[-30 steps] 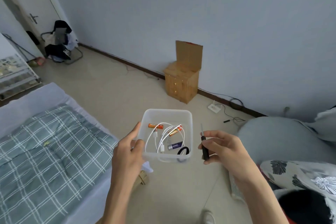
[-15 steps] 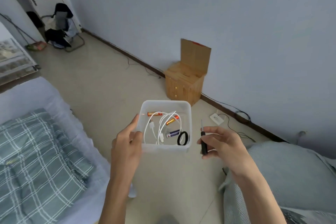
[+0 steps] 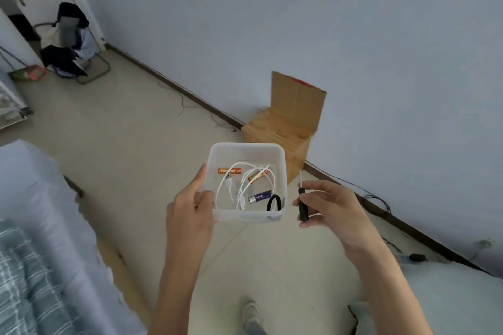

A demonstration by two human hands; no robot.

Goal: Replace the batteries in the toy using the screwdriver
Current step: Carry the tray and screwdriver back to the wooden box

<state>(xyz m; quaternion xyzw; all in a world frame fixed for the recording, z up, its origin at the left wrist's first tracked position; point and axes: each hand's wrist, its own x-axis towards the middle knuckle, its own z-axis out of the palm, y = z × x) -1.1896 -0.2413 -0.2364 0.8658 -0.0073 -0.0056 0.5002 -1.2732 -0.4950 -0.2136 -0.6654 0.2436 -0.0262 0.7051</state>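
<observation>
From where I stand, the room dwarfs the work. The bed point(image 3: 40, 266) with its checked cover fills the 8 o'clock side, blurred, and the pale wall runs off toward 1 o'clock. Against that wall, at about 12 o'clock from the hands, sits a small wooden box point(image 3: 277, 141) with a cardboard flap standing up behind it.

The person holds a translucent plastic tub point(image 3: 246, 216) out in front, above the floor. The left hand point(image 3: 190, 215) grips its near-left corner, thumb hooked over the rim and fingers clenched underneath. Inside lie a tangled white cable point(image 3: 231, 185), a black ring point(image 3: 273, 202) at the tub's 5 o'clock corner, and three batteries: an orange one point(image 3: 230, 171) at 11 o'clock, a second orange one point(image 3: 257, 175) near the centre, and a purple one point(image 3: 260, 196) at 4 o'clock.

Just beside the tub, at its 3 o'clock, the right hand point(image 3: 330, 207) pinches the screwdriver point(image 3: 302, 202) by its black handle, shaft pointing up, fingers closed around it.

No toy shows anywhere in view. By my reckoning the job has barely begun: tool and batteries are gathered, but the cover is not yet unscrewed, no cells swapped, nothing closed up.
</observation>
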